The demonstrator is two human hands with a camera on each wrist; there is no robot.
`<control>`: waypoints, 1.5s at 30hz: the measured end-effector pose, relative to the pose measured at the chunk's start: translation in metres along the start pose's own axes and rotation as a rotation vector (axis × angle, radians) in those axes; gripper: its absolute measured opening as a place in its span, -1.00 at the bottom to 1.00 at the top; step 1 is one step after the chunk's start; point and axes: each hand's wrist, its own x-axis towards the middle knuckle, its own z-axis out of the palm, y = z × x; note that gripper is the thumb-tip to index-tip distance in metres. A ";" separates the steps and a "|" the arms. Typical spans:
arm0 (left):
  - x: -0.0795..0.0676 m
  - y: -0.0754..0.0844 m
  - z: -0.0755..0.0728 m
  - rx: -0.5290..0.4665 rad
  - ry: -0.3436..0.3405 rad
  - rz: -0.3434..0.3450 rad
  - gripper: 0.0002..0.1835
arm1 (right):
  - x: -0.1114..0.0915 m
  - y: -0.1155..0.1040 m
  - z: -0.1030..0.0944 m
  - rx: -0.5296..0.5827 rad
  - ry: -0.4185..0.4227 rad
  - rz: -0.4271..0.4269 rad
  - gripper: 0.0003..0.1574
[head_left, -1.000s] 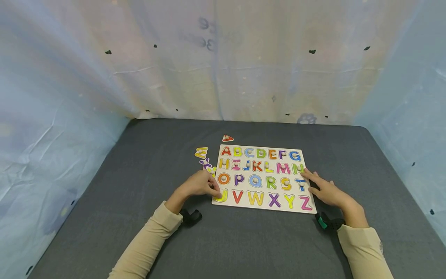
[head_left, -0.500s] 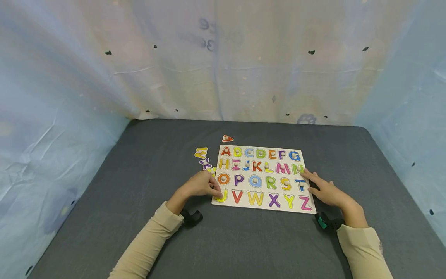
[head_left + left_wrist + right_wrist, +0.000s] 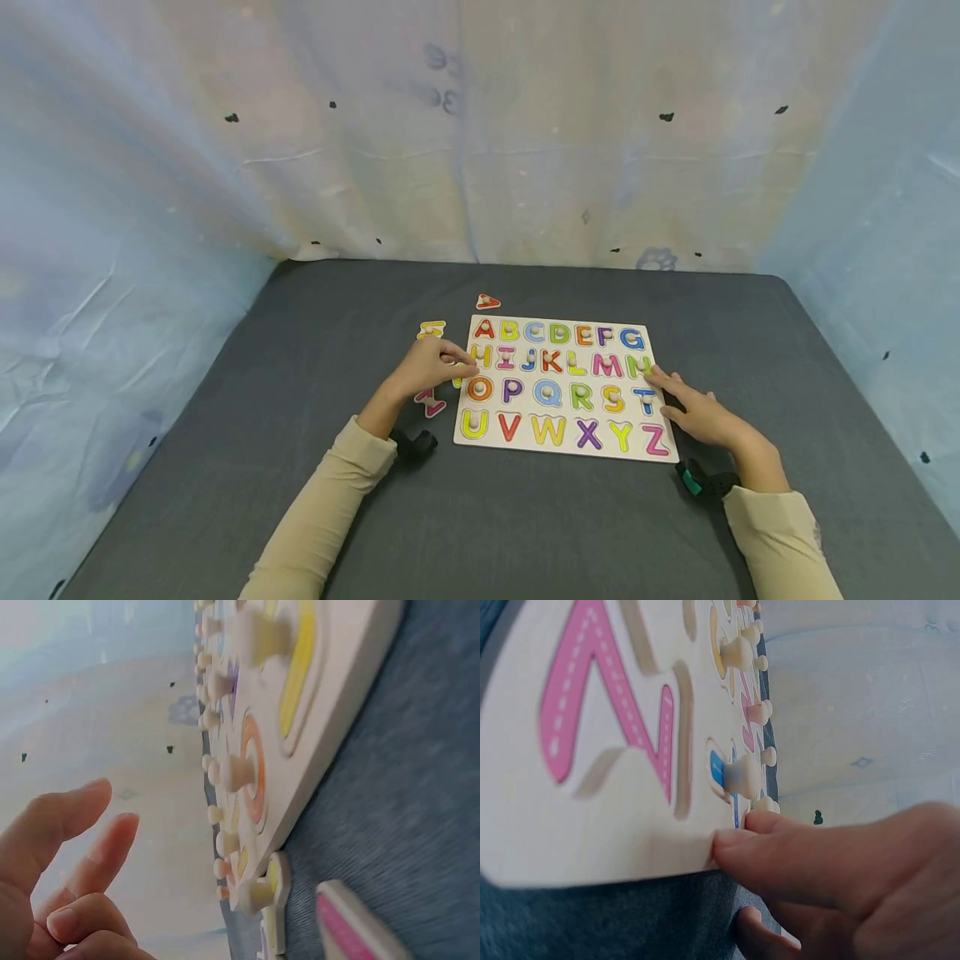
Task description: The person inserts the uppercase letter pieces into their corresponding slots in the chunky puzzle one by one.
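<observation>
A wooden alphabet puzzle board (image 3: 561, 327) lies on the table, its letter pieces fitted with round knobs. My left hand (image 3: 429, 367) hovers over the board's left edge near the orange O piece (image 3: 479, 389). In the left wrist view its thumb and index finger are apart with nothing between them. At the lower left corner, the yellow U piece (image 3: 467, 429) sits in its slot. My right hand (image 3: 705, 412) rests on the board's right edge by the blue T piece (image 3: 717, 766), fingers extended. The V, W, X, Y and Z places show no knobs.
Loose letter pieces lie around the board's left side: a red V (image 3: 487, 302) behind it, a yellow W (image 3: 431, 328), a partly covered yellow Y (image 3: 457, 382) and a pink Z (image 3: 431, 405). Dark grey cloth covers the table (image 3: 540, 533); pale curtains (image 3: 540, 183) surround it.
My left hand has let go of the yellow U piece at the lower left corner and moved up and slightly left, uncovering the pink Z. My right hand stays on the board.
</observation>
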 end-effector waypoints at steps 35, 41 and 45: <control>0.124 -0.012 -0.024 0.132 0.202 -0.243 -0.65 | -0.002 -0.003 0.001 0.021 -0.001 0.000 -0.28; 0.135 -0.016 -0.024 0.199 0.139 -0.300 -0.61 | -0.002 -0.007 0.003 0.015 -0.003 0.003 -0.27; 0.136 -0.009 -0.022 0.278 0.121 -0.327 -0.61 | -0.003 -0.009 0.005 0.011 -0.001 0.002 -0.28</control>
